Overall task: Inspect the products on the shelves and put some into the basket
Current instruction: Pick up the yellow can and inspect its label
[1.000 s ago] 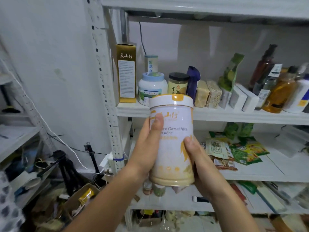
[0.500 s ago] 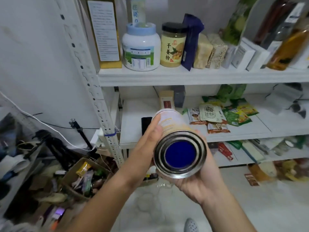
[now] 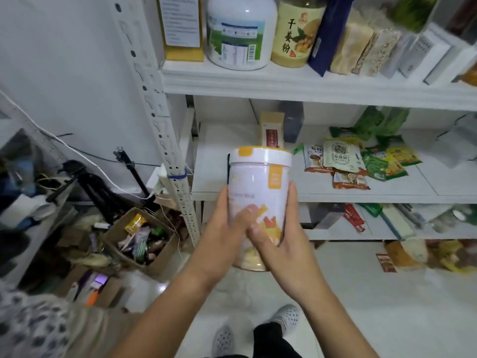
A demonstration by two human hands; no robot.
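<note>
the white shelf unit (image 3: 309,85) fills the right side. on its upper board stand a big white tub (image 3: 241,34), a jar of yellow powder (image 3: 296,34), a gold box (image 3: 182,27) and some wrapped blocks (image 3: 361,50). on the middle board lie flat snack packets (image 3: 340,161), spread near the front edge. at the left, on the floor, is a cardboard box (image 3: 140,239) full of small things, and a black tripod (image 3: 98,187) with cables. no basket can be seen in this view.

the can of milk powder (image 3: 258,200), white with yellow marks and a white lid, is held upright in the air in front of the middle board, not touching it.

what could go wrong, i think: the can is smooth and looks heavy, and the hold is only on its lower half, so it may slip down or tip forward if one hand lets go too early. it could then fall on the hard floor near the feet. also, because the basket is not visible, the person must turn to find it, and the can may knock the shelf edge.

the left hand (image 3: 227,228) is wrapped around the left side of the can, thumb across the front. the right hand (image 3: 281,241) grips the right side, fingers curled narrow on the wall, thumb close to the left thumb.
</note>
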